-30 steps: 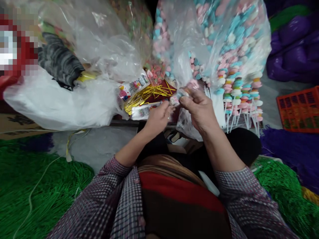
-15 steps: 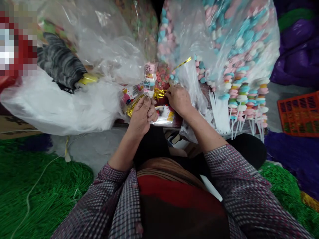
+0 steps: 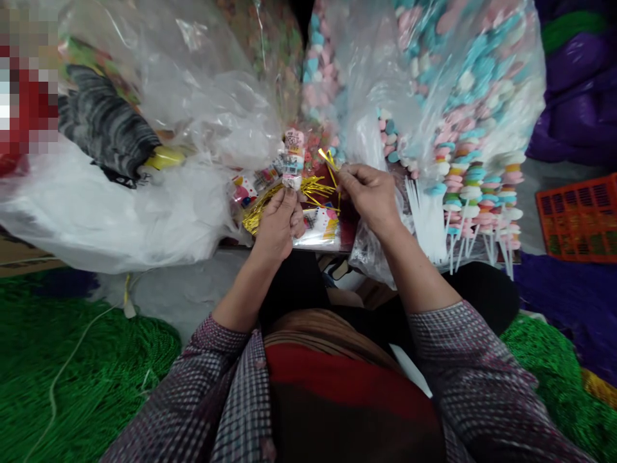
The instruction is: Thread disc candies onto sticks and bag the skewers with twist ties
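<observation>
My left hand (image 3: 279, 222) is closed around the lower end of a wrapped marshmallow skewer (image 3: 294, 157), which stands upright with printing and a barcode on its clear wrapper. My right hand (image 3: 371, 196) pinches a gold twist tie (image 3: 330, 162) whose far end points up and left. A loose pile of gold twist ties (image 3: 270, 204) lies behind and beside my left hand, with some strands reaching toward the right hand. Printed clear wrappers (image 3: 318, 225) lie flat on the dark red table between my hands.
Large clear bags of pink, blue and white marshmallows (image 3: 463, 71) stand at the back right. Several unwrapped marshmallow skewers (image 3: 475, 193) lie beside white sticks (image 3: 424, 218). A grey striped glove (image 3: 108, 125) rests by a white plastic bag (image 3: 144, 218). An orange crate (image 3: 578, 218) sits far right.
My right hand has moved right and lifted away from the gold pile, carrying a twist tie. My left hand still holds the wrapped skewer, shifted slightly.
</observation>
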Demonstrator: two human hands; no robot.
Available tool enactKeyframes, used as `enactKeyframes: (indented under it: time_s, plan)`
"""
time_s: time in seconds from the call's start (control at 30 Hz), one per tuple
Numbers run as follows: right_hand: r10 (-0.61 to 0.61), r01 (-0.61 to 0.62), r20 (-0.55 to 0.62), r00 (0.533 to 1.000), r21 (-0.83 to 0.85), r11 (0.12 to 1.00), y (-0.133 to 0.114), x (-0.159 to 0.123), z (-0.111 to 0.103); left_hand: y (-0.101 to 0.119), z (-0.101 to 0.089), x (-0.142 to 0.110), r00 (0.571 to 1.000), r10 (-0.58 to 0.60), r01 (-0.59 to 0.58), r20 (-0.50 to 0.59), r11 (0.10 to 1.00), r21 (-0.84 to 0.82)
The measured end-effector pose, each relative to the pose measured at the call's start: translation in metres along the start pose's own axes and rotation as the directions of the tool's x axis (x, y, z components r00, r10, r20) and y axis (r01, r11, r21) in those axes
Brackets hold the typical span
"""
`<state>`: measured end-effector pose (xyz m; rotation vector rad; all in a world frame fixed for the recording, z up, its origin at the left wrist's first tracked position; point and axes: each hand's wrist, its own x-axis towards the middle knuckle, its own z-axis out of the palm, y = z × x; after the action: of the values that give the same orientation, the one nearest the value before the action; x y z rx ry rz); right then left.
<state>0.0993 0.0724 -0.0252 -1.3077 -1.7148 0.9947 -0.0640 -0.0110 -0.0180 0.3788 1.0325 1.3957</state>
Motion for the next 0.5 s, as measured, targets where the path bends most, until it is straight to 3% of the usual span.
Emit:
enactKeyframes:
  time_s: [0.07,0.23,0.5]
  plan:
    - [-0.023,0.025,-0.042,0.999,0.029,0.999,-0.015,-0.013,-0.002,-0.002,0.003,0.003,1.0,-0.015,0.015,-0.016,0.999,0.032]
    - [-0.144,0.156,0.089,0.985,-0.136,0.978,-0.041,-0.037,0.0,-0.011,0.013,0.004,0.999,-0.035,0.036,-0.012,0.997,0.071]
    - [-0.227,0.261,0.134,0.965,-0.362,0.895,-0.028,-0.037,0.006,-0.02,0.017,0.001,1.0,0.01,-0.01,-0.005,0.995,0.096]
